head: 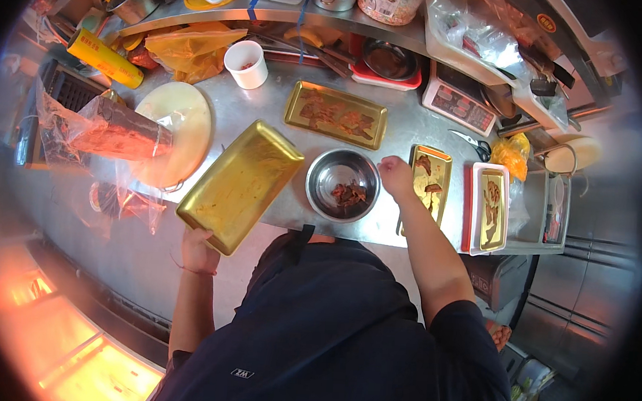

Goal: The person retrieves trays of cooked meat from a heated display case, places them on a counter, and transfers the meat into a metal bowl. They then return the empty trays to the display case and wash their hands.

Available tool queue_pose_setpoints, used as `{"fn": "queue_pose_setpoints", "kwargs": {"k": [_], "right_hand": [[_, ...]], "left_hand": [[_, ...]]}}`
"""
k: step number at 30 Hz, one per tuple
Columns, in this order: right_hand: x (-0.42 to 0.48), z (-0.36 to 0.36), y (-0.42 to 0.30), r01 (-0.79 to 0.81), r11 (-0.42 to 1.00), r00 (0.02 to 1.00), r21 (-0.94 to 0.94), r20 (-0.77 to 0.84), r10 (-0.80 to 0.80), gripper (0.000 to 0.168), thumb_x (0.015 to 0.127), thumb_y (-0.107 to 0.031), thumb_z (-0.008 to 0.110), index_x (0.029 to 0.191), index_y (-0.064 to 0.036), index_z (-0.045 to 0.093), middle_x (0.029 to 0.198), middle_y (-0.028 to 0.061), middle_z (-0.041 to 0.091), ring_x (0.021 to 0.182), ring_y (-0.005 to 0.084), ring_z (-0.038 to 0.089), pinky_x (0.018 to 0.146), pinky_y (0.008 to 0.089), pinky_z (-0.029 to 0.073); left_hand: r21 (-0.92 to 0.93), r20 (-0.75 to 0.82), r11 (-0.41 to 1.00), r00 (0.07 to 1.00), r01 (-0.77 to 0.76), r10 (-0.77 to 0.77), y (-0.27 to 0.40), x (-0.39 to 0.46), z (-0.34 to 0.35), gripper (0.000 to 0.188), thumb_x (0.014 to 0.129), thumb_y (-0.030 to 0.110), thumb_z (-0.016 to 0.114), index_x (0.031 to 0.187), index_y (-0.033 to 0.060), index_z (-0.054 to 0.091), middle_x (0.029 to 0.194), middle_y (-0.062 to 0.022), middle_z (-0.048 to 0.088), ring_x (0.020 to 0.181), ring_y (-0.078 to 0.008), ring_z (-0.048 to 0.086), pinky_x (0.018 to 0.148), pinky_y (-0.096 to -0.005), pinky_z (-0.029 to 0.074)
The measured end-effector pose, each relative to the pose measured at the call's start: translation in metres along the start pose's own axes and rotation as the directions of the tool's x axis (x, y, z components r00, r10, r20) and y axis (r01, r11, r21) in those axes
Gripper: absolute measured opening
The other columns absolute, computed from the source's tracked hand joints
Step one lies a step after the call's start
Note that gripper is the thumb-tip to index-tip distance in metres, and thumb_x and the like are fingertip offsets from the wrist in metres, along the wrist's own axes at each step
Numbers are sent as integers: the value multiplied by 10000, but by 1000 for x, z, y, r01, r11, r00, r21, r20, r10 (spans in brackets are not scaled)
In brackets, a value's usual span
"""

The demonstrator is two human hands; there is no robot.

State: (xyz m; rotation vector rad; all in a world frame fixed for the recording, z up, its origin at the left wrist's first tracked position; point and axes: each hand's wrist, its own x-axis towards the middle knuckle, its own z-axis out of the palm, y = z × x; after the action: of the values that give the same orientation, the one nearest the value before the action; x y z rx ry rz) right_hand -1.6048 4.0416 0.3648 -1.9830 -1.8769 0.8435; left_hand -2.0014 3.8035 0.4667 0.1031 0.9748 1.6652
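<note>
My left hand point(199, 250) grips the near end of a gold metal tray point(242, 184), which is tilted and has only smears on it. A steel bowl point(317, 192) with dark meat pieces point(349, 194) in it stands before me. Beside the bowl's right rim is my right hand point(393, 173), its fingers curled; whether something small is between them cannot be seen. Behind the bowl lies another gold tray point(334, 135) with flat meat pieces point(332, 114). To the right, a narrow gold tray point(437, 207) carries a few meat pieces, and a further one point(484, 233) sits in a white tray point(505, 181).
A round cutting board point(191, 110) with a plastic-wrapped block point(121, 133) is at the left. Scissors point(481, 148) and a digital scale point(459, 107) lie at the back right. A white cup point(246, 66) stands under the shelf edge point(277, 15); a yellow bag point(510, 157) is far right.
</note>
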Motion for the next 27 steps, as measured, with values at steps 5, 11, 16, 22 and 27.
{"fn": "queue_pose_setpoints", "kwargs": {"k": [5, 11, 16, 22, 27], "right_hand": [[54, 29, 44, 36, 960, 998, -278, -34, -47, 235, 809, -227, 685, 906, -16, 717, 826, 166, 711, 761, 269, 694, 701, 359, 535], [111, 53, 42, -405, 907, 913, 113, 105, 395, 219, 819, -162, 648, 756, 44, 690, 764, 151, 691, 621, 258, 640, 593, 382, 486], [106, 8, 13, -436, 532, 899, 726, 333, 283, 87, 826, -59, 580, 763, 1, 581, 715, 98, 572, 632, 216, 584, 514, 320, 465], [75, -6, 81, 167, 773, 985, 612, -144, -98, 139, 855, 58, 502, 842, -63, 435, 964, 144, 624, 869, 300, 639, 743, 410, 577], [17, -75, 52, 255, 864, 966, 434, -68, -251, 180, 847, 64, 456, 965, -62, 508, 1027, 125, 637, 873, 247, 625, 691, 348, 548]], "left_hand": [[-55, -151, 989, 978, 137, -144, -35, -9, -57, 728, 708, -7, 575, 1407, 26, 378, 1368, -117, 495, 1295, -311, 454, 1107, -465, 353], [-204, -135, 951, 956, 232, -262, -77, 18, -76, 617, 840, 6, 569, 1420, 53, 364, 1405, -124, 465, 1318, -308, 436, 1100, -508, 358], [355, -225, 825, 897, 439, -381, -101, 44, -68, 452, 903, 19, 524, 1342, 24, 414, 1294, -171, 506, 1200, -357, 501, 1021, -506, 440], [541, -451, 689, 858, 483, -248, -114, 55, -71, 391, 874, 122, 625, 1210, -52, 525, 1226, -170, 540, 1088, -308, 557, 916, -417, 485], [676, -253, 730, 962, 103, 99, -73, 41, 24, 474, 868, 173, 682, 1259, -41, 521, 1193, -145, 568, 1068, -223, 569, 898, -316, 478]]}}
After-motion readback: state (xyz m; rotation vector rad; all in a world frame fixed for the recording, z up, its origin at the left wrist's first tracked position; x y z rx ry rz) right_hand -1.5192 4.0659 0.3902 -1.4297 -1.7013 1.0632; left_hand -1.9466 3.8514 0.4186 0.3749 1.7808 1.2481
